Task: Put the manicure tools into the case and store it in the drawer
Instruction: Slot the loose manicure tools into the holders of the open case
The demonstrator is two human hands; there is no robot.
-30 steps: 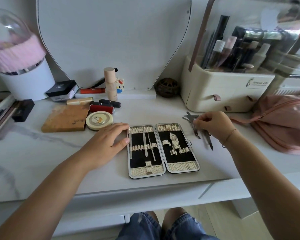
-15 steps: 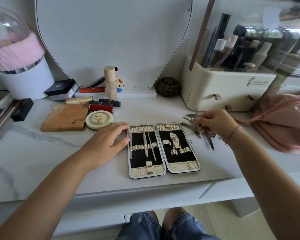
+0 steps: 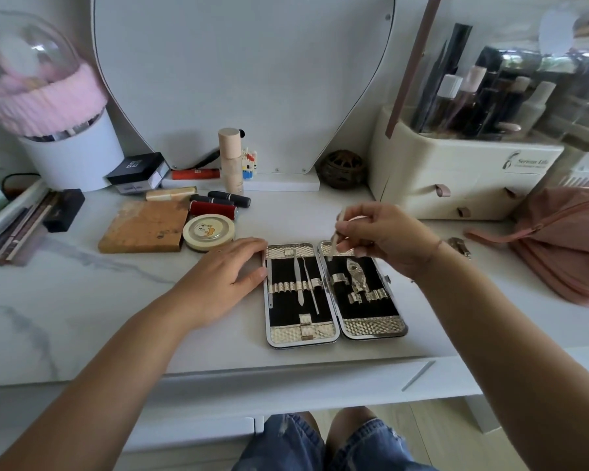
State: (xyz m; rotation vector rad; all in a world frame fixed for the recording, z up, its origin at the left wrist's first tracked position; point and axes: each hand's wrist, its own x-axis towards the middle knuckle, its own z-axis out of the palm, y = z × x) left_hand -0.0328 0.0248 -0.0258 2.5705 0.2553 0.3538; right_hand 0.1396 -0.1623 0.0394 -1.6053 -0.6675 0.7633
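The manicure case (image 3: 334,329) lies open flat on the white desk, with black lining and silver straps. Two thin tools (image 3: 301,283) sit in its left half and a nail clipper (image 3: 356,275) in its right half. My left hand (image 3: 225,277) rests with straight fingers against the case's left edge. My right hand (image 3: 385,234) hovers over the top of the right half and pinches a slim metal tool (image 3: 335,237), its tip pointing down at the case. Another metal tool (image 3: 459,246) lies on the desk right of my wrist.
Left of the case sit a round compact (image 3: 208,232), a brown palette (image 3: 143,226) and lipsticks (image 3: 213,209). A cream cosmetics organiser (image 3: 463,185) stands at the back right, with a pink pouch (image 3: 568,239) beside it. The drawer front (image 3: 286,382) runs under the desk edge.
My right hand lifted one slim tool from the pile at the right and carried it left over the case's right half. My left hand stayed at the case's edge.
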